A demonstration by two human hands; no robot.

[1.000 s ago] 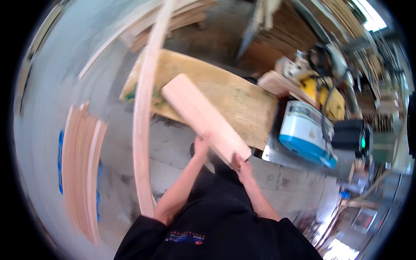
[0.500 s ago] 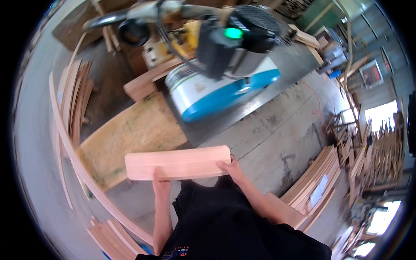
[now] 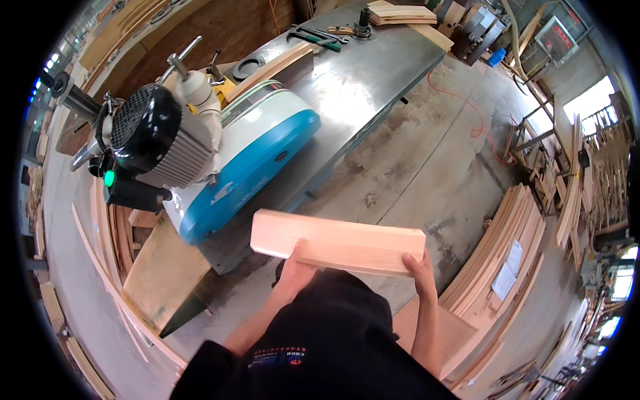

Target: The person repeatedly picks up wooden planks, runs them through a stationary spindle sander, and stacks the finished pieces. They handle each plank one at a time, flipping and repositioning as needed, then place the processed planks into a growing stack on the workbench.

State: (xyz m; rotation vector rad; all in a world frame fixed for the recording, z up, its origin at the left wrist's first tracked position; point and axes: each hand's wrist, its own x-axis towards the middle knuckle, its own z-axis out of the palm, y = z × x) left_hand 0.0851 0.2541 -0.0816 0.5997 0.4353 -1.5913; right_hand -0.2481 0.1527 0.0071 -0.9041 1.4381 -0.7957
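Observation:
A short pale wooden board (image 3: 340, 237) is held crosswise in front of my dark top. My left hand (image 3: 297, 263) grips its lower edge toward the left, thumb across the face. My right hand (image 3: 418, 270) grips the right end. Just beyond the board stands a machine with a blue-and-white housing (image 3: 257, 173), a black ribbed motor (image 3: 147, 123) and a small green light, on a long steel table (image 3: 363, 70). The board is near the table's front edge; whether it touches cannot be told.
Tools (image 3: 319, 39) and short boards (image 3: 400, 15) lie at the table's far end. A plywood top (image 3: 160, 270) is at lower left. Curved timber stacks with paper sheets (image 3: 507, 267) lie on my right. A red cord (image 3: 473, 107) crosses the concrete floor (image 3: 407, 167).
My view and body have turned rightward from the plywood bench toward the machine, which now sits left of centre. The board has turned from diagonal to crosswise, still held in both hands.

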